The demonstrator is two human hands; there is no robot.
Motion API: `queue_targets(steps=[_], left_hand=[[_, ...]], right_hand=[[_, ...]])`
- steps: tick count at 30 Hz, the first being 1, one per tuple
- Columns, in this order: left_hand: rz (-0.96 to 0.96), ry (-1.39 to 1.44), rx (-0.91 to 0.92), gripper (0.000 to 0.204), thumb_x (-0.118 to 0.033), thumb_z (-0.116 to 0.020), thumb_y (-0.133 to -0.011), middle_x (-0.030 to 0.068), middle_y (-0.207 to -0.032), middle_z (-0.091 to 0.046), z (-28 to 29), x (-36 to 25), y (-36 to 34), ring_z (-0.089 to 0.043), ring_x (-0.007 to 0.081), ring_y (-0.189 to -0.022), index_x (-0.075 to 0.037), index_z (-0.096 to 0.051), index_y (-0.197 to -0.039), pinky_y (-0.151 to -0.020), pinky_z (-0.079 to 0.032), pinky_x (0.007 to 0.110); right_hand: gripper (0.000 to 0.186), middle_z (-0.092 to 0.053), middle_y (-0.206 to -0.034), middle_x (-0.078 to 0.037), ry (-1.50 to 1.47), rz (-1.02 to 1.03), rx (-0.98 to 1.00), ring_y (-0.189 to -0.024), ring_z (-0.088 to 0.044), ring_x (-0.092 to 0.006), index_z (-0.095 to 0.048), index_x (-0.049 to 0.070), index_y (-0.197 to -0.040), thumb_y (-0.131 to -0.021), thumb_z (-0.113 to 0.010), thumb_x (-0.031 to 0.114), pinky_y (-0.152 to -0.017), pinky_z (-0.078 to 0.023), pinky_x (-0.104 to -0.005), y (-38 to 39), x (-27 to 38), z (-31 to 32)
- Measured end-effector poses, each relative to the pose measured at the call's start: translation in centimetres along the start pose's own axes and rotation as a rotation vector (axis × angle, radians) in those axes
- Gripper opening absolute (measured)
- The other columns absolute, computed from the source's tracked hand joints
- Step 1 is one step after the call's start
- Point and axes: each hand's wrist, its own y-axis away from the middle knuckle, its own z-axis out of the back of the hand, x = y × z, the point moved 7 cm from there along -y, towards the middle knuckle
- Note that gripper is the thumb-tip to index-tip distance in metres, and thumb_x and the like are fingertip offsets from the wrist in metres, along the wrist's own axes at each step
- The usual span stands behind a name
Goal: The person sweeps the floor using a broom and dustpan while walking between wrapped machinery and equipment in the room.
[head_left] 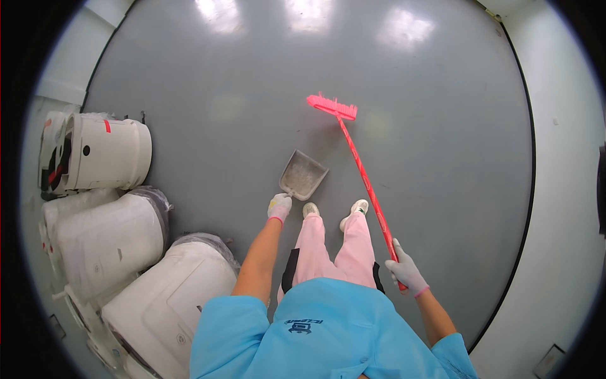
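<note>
My left hand (279,207), in a white glove with a pink cuff, is closed around the short handle of a grey dustpan (304,175). The pan lies low in front of my feet, its open edge facing away from me, with a dusty, scuffed inside. In a matching glove, my right hand (407,270) grips the upper end of a red broom (364,174). The broom's long stick slants forward and to the left. At its far end the pink bristle head (332,107) is beyond the dustpan and apart from it, bristles pointing away from me.
Several bulky white machine-like units (170,297), partly wrapped in clear plastic, stand along the left side. A white wall (568,158) with a dark lower edge runs down the right. Smooth grey floor (429,114) spreads ahead, reflecting ceiling lights. My shoes (353,213) are just behind the dustpan.
</note>
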Motion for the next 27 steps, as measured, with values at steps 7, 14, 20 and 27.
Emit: queue_targets(steps=[7, 14, 20, 27], left_hand=[[0.006, -0.041, -0.014, 0.029, -0.015, -0.044, -0.073, 0.0133, -0.071, -0.061, 0.1, 2.6, -2.7, -0.06, 0.0243, -0.06, -0.009, -0.062, -0.094, -0.059, -0.046, 0.036], [0.057, -0.041, 0.01, 0.028, -0.024, -0.048, -0.075, 0.0125, -0.073, -0.063, 0.8, 1.9, -1.6, -0.061, 0.0236, -0.059, -0.01, -0.064, -0.093, -0.057, -0.046, 0.034], [0.021, 0.012, 0.031, 0.032, -0.019, -0.047, -0.072, 0.0153, -0.076, -0.062, 2.2, 4.0, -0.8, -0.061, 0.025, -0.061, -0.003, -0.06, -0.096, -0.059, -0.046, 0.035], [0.129, -0.031, 0.021, 0.028, -0.018, -0.046, -0.071, 0.0191, -0.074, -0.06, 2.9, 6.7, -1.9, -0.061, 0.0292, -0.064, 0.004, -0.057, -0.084, -0.062, -0.046, 0.038]], right_hand=[[0.074, -0.046, -0.059, -0.002, -0.055, -0.077, 0.153, -0.041, -0.04, -0.009, -0.01, 0.009, -0.137, -0.074, -0.048, 0.007, -0.038, -0.037, -0.0246, 3.3, -2.7, -3.2], [0.075, -0.039, -0.057, 0.001, -0.163, -0.283, 0.336, -0.041, -0.037, -0.0072, -0.01, 0.009, -0.137, -0.074, -0.05, 0.006, -0.038, -0.033, -0.0223, 11.9, -1.8, -0.4], [0.073, -0.04, -0.057, 0.0, -0.001, -0.179, 0.231, -0.041, -0.038, -0.0081, -0.013, 0.009, -0.137, -0.074, -0.048, 0.005, -0.038, -0.036, -0.0237, 8.2, 1.0, -0.2], [0.073, -0.047, -0.062, -0.002, 0.044, -0.029, 0.155, -0.043, -0.043, -0.009, -0.011, 0.008, -0.137, -0.074, -0.046, 0.007, -0.042, -0.04, -0.0254, 0.3, -0.6, -4.3]])
